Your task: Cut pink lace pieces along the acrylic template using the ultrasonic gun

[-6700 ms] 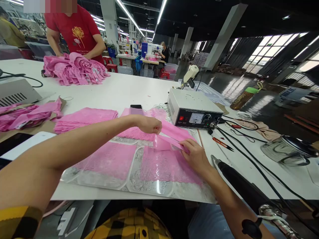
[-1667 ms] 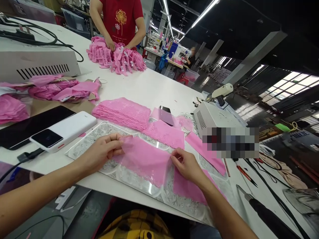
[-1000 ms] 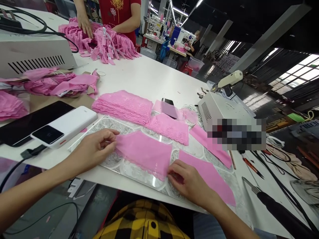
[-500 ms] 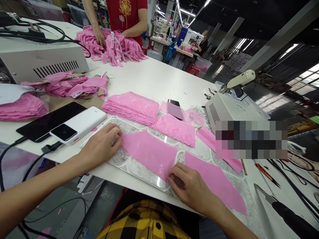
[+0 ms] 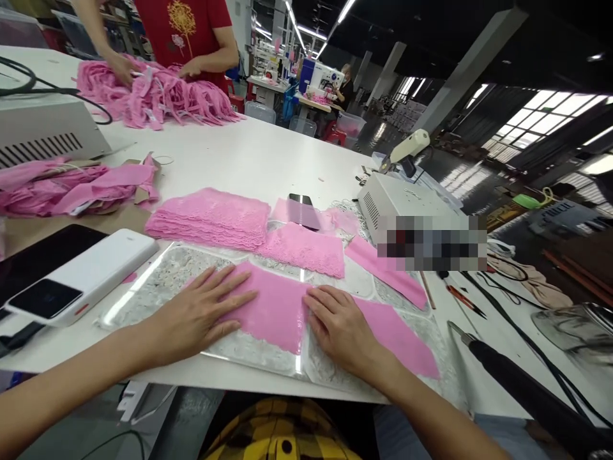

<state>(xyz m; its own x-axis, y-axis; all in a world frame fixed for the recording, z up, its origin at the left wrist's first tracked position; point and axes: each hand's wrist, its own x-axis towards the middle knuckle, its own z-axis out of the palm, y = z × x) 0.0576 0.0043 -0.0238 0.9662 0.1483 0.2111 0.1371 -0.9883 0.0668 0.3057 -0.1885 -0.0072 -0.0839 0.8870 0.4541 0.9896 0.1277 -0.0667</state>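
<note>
Left hand (image 5: 198, 313): fingers spread flat on thin pink wavy-edged cloth (image 5: 275, 310), gripping nothing.
Right hand (image 5: 341, 326): bent fingers touch its right edge; can't tell if they pinch.

The bare left hand (image 5: 194, 313), previously curled at the left end of the thin pink scallop-edged fabric panel (image 5: 272, 306), now spreads flat over it; the bare right hand (image 5: 342, 326) has shifted from its near right corner towards its far one, apparently touching.

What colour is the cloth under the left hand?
That thin, flat cloth is pink, clearest in the head view.
</note>
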